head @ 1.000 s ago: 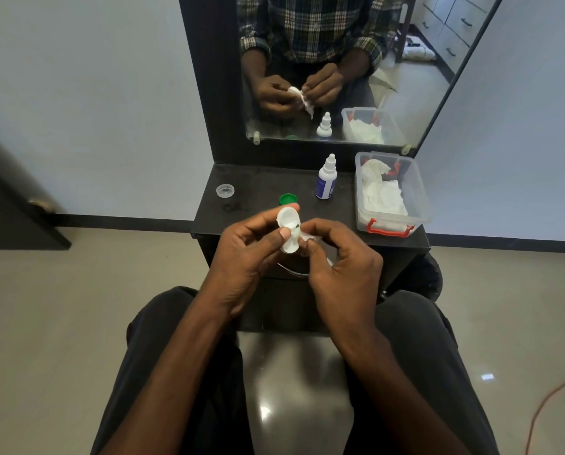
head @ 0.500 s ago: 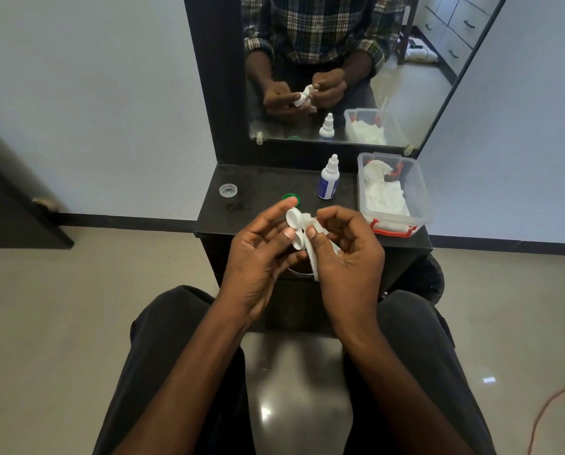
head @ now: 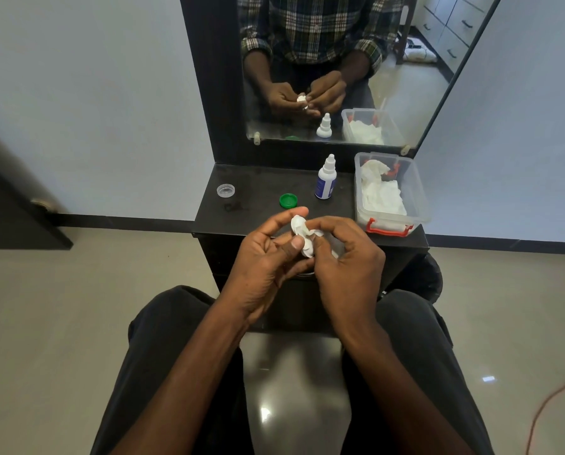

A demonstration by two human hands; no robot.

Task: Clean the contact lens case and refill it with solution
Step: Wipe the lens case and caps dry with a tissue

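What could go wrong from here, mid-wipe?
1. The case is held over the lap, past the shelf edge, pinched by the left hand while the right hand works the tissue; a slip likely drops it to the floor.
2. The green cap and clear cap lie loose on the shelf, easily knocked off when reaching for the bottle.

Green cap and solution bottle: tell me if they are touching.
Apart. The head view shows bare dark tabletop between the green cap and the solution bottle, which stands upright to the cap's right.
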